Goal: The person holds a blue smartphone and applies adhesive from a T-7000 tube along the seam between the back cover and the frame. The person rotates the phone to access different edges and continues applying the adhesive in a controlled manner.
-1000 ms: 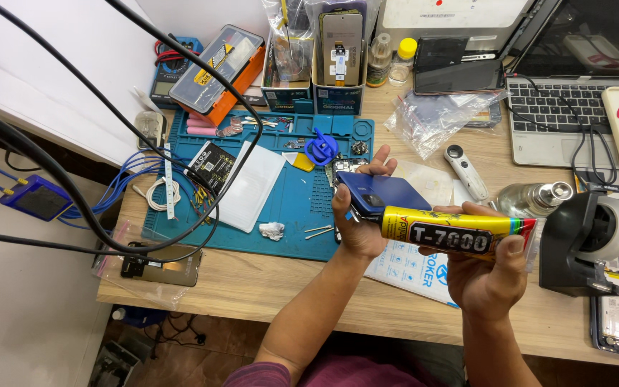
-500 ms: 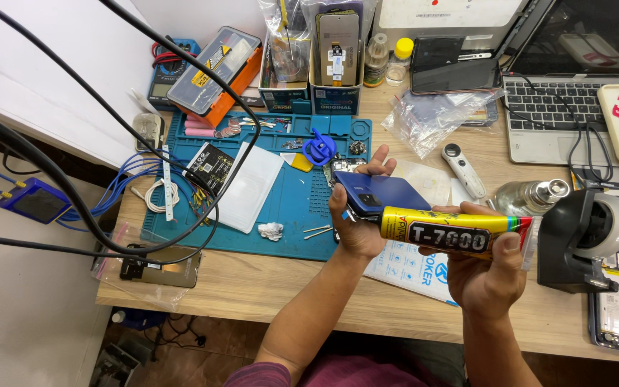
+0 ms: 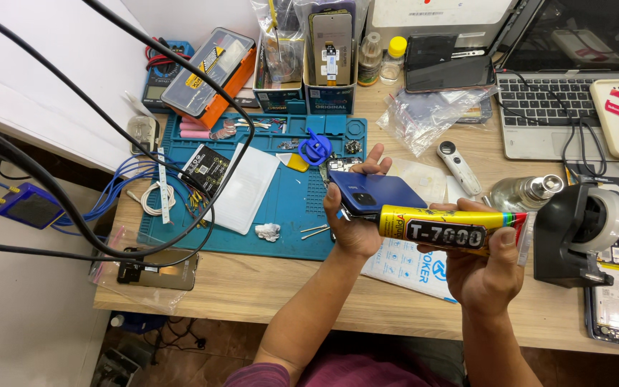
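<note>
Fingers (image 3: 497,215) of the right hand (image 3: 483,269) are wrapping tight around the yellow glue tube (image 3: 447,228), nozzle now sitting lower against the blue phone's (image 3: 374,192) edge than a second ago. Left hand (image 3: 352,222) fingers are clamping the phone just beside the nozzle, above the worktop (image 3: 266,283).

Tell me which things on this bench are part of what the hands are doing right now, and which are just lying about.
In use:
- blue phone, held by the left hand
- yellow glue tube, held by the right hand, nozzle at the phone's edge

Lying about:
- blue work mat
- laptop
- tape dispenser
- orange parts case
- blue suction cup
</note>
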